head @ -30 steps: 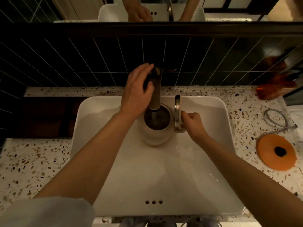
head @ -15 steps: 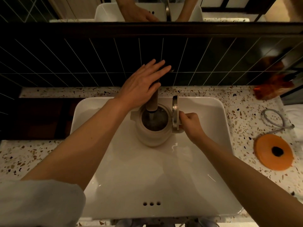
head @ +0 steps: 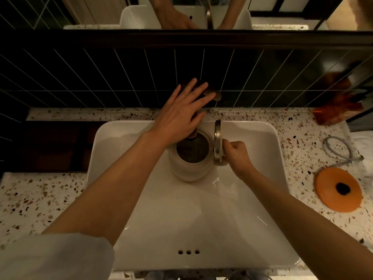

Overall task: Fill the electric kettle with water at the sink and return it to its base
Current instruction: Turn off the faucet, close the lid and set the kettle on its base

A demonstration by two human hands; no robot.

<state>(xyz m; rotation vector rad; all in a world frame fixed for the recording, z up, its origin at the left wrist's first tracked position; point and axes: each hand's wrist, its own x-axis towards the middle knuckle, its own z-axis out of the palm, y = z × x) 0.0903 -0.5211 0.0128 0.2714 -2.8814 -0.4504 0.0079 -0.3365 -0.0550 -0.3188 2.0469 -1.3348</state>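
A cream electric kettle (head: 189, 168) stands in the white sink (head: 201, 219) under the tap spout (head: 192, 135), its lid (head: 218, 142) swung upright on the right. My right hand (head: 237, 156) grips the kettle's handle beside the lid. My left hand (head: 181, 114) lies flat with fingers spread over the tap, whose lever (head: 215, 94) sticks out past the fingertips; most of the tap is hidden under it. The inside of the kettle looks dark and rippled. The orange kettle base (head: 339, 188) lies on the counter at the right.
Speckled terrazzo counter (head: 40, 199) surrounds the sink. A grey cord (head: 339, 150) loops behind the base. An orange-brown object (head: 337, 112) sits at the back right corner. Dark tiled wall (head: 101, 77) and a mirror rise behind the tap.
My left hand went from grasping the tap to lying flat and spread over its top, reaching further back. The right hand and kettle stayed in place.
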